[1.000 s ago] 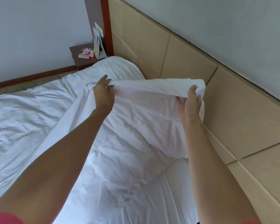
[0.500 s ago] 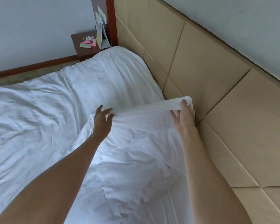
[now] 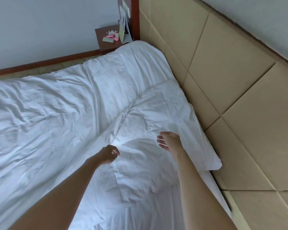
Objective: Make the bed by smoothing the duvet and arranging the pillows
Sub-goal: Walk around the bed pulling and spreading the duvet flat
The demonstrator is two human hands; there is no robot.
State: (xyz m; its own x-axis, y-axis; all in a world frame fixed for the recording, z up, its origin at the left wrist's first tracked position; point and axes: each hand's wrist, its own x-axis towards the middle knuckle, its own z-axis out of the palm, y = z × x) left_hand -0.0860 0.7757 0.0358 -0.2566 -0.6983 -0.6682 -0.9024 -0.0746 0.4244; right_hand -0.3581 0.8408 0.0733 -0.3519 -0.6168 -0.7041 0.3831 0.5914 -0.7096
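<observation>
Rumpled white duvet sprawling from nine o'clock, left hand loosely curled and holding nothing at centre, white pillow lying flat just beyond both hands toward one o'clock, right hand fingers spread and free above it, tan headboard at three o'clock.

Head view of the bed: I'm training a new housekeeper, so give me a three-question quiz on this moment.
1. True or false: the right hand grips the pillow.
2. The pillow lies against: A) the headboard B) the nightstand C) the floor.
3. Fill in: the left hand has its fingers ____.

Key: 1 false, its fingers are spread open above the pillow. 2 A. 3 curled.
</observation>
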